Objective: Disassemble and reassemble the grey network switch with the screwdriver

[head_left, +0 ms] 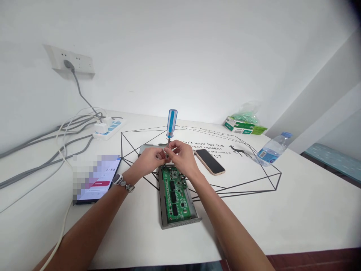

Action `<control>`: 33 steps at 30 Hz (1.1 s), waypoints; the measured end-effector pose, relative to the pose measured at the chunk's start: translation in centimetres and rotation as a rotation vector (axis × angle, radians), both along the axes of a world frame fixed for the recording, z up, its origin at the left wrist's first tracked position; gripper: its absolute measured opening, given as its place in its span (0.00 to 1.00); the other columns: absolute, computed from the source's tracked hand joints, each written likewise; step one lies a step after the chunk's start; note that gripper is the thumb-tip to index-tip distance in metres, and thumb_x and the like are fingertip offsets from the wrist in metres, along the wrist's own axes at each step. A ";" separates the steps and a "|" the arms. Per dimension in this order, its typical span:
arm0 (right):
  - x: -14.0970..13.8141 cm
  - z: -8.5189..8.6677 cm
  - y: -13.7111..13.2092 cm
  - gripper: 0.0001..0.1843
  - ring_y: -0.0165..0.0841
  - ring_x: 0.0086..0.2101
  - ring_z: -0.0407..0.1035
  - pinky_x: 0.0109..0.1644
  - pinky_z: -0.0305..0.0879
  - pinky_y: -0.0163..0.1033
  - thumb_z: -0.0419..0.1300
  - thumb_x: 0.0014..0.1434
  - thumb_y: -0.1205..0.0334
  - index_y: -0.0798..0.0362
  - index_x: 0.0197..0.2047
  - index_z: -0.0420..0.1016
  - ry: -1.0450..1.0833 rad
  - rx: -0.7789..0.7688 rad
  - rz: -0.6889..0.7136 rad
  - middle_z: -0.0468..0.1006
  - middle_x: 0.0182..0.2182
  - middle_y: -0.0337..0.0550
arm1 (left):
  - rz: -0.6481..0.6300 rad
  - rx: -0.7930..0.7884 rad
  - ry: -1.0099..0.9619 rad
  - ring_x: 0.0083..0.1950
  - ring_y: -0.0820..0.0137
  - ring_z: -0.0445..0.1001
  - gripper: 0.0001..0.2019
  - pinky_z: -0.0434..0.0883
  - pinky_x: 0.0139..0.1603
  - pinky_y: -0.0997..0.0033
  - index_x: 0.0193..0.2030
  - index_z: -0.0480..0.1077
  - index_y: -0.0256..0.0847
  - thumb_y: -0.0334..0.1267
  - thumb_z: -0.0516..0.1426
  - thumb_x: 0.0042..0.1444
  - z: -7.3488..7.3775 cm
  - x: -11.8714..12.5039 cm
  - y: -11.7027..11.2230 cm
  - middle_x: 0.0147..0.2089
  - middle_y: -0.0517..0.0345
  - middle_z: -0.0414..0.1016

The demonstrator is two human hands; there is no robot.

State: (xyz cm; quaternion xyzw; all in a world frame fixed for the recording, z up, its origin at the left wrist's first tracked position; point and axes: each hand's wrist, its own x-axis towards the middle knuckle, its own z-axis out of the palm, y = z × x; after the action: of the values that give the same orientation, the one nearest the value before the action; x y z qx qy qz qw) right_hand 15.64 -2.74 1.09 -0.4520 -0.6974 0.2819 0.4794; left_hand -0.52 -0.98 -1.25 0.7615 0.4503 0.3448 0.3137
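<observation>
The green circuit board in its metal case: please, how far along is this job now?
Done: the green circuit board lies open, face up in its gray metal case, a gray plate beyond it. In hand: the left hand and right hand pinch a blue-handled screwdriver upright above the board's far edge. Left: too small to tell which screws remain.

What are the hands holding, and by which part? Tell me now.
The left hand and right hand pinch a blue-handled screwdriver by its metal shaft, below the handle.
</observation>
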 end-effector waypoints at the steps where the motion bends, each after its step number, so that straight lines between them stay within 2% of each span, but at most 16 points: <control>1: 0.1 0.0 0.0 0.07 0.30 0.24 0.70 0.27 0.65 0.36 0.61 0.58 0.57 0.52 0.33 0.72 0.013 -0.014 0.022 0.76 0.29 0.37 | -0.022 -0.012 -0.013 0.35 0.65 0.75 0.11 0.70 0.34 0.70 0.33 0.75 0.38 0.45 0.62 0.52 0.1 0.0 -0.1 0.32 0.56 0.78; 4: 0.2 -0.1 0.1 0.09 0.28 0.19 0.68 0.23 0.65 0.36 0.60 0.59 0.55 0.52 0.36 0.74 0.101 -0.108 0.110 0.76 0.28 0.38 | -0.182 -0.074 -0.071 0.41 0.64 0.78 0.08 0.72 0.42 0.69 0.36 0.76 0.40 0.42 0.59 0.55 0.4 -0.2 -0.3 0.38 0.56 0.81; 7: 0.2 0.0 0.0 0.11 0.25 0.15 0.65 0.22 0.64 0.36 0.59 0.60 0.55 0.54 0.38 0.75 0.178 -0.170 0.158 0.78 0.31 0.40 | -0.298 -0.097 -0.110 0.43 0.64 0.79 0.09 0.72 0.50 0.68 0.34 0.76 0.41 0.39 0.56 0.58 0.6 -0.4 -0.4 0.38 0.57 0.82; 10: 0.0 0.0 0.0 0.12 0.24 0.16 0.65 0.23 0.65 0.36 0.59 0.60 0.55 0.53 0.42 0.75 0.210 -0.188 0.165 0.80 0.35 0.41 | -0.235 -0.076 -0.071 0.42 0.63 0.79 0.09 0.72 0.47 0.67 0.33 0.76 0.40 0.40 0.57 0.57 0.3 -0.5 -0.2 0.36 0.56 0.81; 12: 0.0 -0.1 0.0 0.13 0.25 0.19 0.67 0.24 0.66 0.35 0.62 0.57 0.55 0.52 0.44 0.74 0.205 -0.148 0.116 0.79 0.37 0.40 | -0.160 -0.052 -0.035 0.40 0.62 0.78 0.09 0.72 0.43 0.68 0.33 0.77 0.39 0.42 0.58 0.56 0.0 -0.5 0.0 0.35 0.56 0.81; 17: -0.1 -0.4 -0.1 0.11 0.31 0.23 0.72 0.24 0.67 0.35 0.64 0.55 0.54 0.51 0.36 0.69 0.165 -0.095 0.034 0.74 0.29 0.36 | -0.036 -0.022 0.002 0.32 0.66 0.74 0.14 0.68 0.33 0.71 0.29 0.73 0.38 0.48 0.62 0.53 -0.5 -0.3 0.3 0.27 0.58 0.75; 19: -0.2 -0.4 -0.2 0.10 0.31 0.23 0.73 0.26 0.68 0.36 0.62 0.57 0.54 0.51 0.35 0.70 0.129 -0.069 0.036 0.74 0.29 0.37 | -0.035 -0.029 0.002 0.31 0.67 0.73 0.14 0.66 0.30 0.72 0.29 0.72 0.38 0.48 0.62 0.52 -0.2 -0.3 0.1 0.28 0.58 0.75; 21: -0.3 -0.4 -0.4 0.08 0.30 0.22 0.71 0.26 0.69 0.36 0.59 0.60 0.55 0.51 0.36 0.71 0.094 -0.041 0.041 0.75 0.30 0.38 | -0.070 -0.053 -0.009 0.33 0.66 0.74 0.12 0.66 0.31 0.72 0.32 0.74 0.38 0.46 0.61 0.52 0.2 -0.3 -0.2 0.32 0.56 0.78; 24: -0.4 -0.3 -0.6 0.09 0.27 0.19 0.66 0.24 0.67 0.35 0.54 0.64 0.56 0.50 0.41 0.71 0.090 -0.060 0.091 0.76 0.32 0.38 | -0.175 -0.073 -0.032 0.36 0.65 0.77 0.08 0.69 0.37 0.70 0.36 0.75 0.38 0.40 0.58 0.54 0.6 -0.5 -0.5 0.39 0.56 0.81; 27: -0.5 -0.3 -0.7 0.10 0.27 0.19 0.66 0.25 0.67 0.36 0.53 0.65 0.56 0.50 0.44 0.71 0.083 -0.071 0.109 0.76 0.33 0.38 | -0.238 -0.054 -0.054 0.40 0.63 0.78 0.08 0.71 0.42 0.69 0.34 0.76 0.39 0.38 0.56 0.56 0.6 -0.6 -0.4 0.37 0.57 0.81; 30: -0.4 -0.3 -0.6 0.09 0.28 0.23 0.68 0.27 0.67 0.36 0.56 0.63 0.56 0.48 0.45 0.71 0.004 0.000 0.018 0.77 0.37 0.39 | -0.172 -0.015 -0.039 0.40 0.62 0.77 0.09 0.71 0.40 0.69 0.31 0.75 0.39 0.39 0.57 0.55 0.3 -0.5 -0.2 0.33 0.56 0.80; 33: -0.2 -0.4 -0.4 0.07 0.30 0.25 0.70 0.30 0.66 0.37 0.58 0.62 0.55 0.49 0.38 0.69 -0.097 0.040 -0.036 0.77 0.34 0.38 | -0.080 0.028 0.000 0.36 0.64 0.76 0.09 0.68 0.34 0.71 0.29 0.73 0.39 0.41 0.58 0.54 0.1 -0.3 -0.1 0.32 0.57 0.79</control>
State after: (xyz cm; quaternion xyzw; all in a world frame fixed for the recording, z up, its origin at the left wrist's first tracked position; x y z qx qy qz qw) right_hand 15.44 -3.18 0.68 -0.4678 -0.7172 0.2370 0.4589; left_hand -0.80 -1.09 -1.14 0.7832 0.4146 0.3382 0.3167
